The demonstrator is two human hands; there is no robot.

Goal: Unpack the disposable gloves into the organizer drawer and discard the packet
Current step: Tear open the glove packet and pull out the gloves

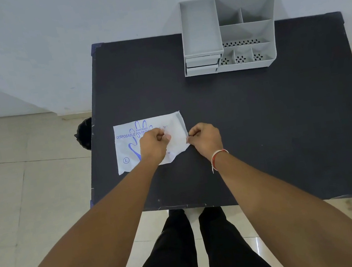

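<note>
A white plastic glove packet [128, 149] with blue print lies flat on the left part of the black table [260, 126]. My left hand [154, 145] is closed on the packet's middle, pinching its film. My right hand [205, 139] pinches the packet's right edge between thumb and fingers. The gloves inside cannot be made out. A grey desk organizer [201, 28] stands at the table's far edge, with two shut drawers [202, 64] at its lower left front.
A black bin [84, 133] stands on the tiled floor just left of the table, partly hidden by the table edge. The organizer has several open compartments on its right side. A white wall rises behind the table.
</note>
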